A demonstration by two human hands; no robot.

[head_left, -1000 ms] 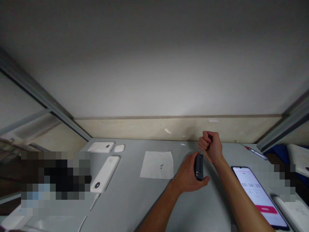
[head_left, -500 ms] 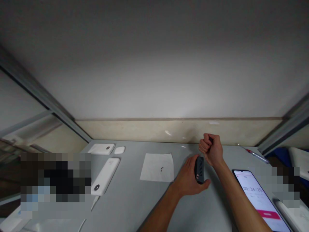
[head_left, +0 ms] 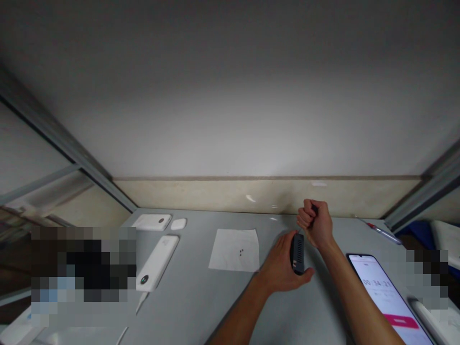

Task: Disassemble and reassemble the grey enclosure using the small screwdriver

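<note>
My left hand [head_left: 282,266] is closed around a small black box with slotted vents [head_left: 298,254], held on its edge at the table. Its fingers lie on the far end and the thumb reaches across the near end. Above the box's far end, my right hand [head_left: 316,223] makes a fist around a screwdriver [head_left: 315,209]. Only a bit of its dark handle and a thin shaft show; the shaft points down at the box, and its tip is hard to make out. Left of the box lies white paper [head_left: 224,249] bearing several tiny dark pieces [head_left: 241,252], too small to identify.
On the right lie a phone [head_left: 381,287] showing a running timer and a red-tipped pen-like tool [head_left: 384,233]. White power banks [head_left: 158,263] and a small white case [head_left: 178,224] sit on the left. A wall [head_left: 230,194] closes off the grey table's [head_left: 194,302] back.
Both hands, the black box and the screwdriver hold nearly the same places. The phone's timer has advanced, and the whole view has shifted very slightly.
</note>
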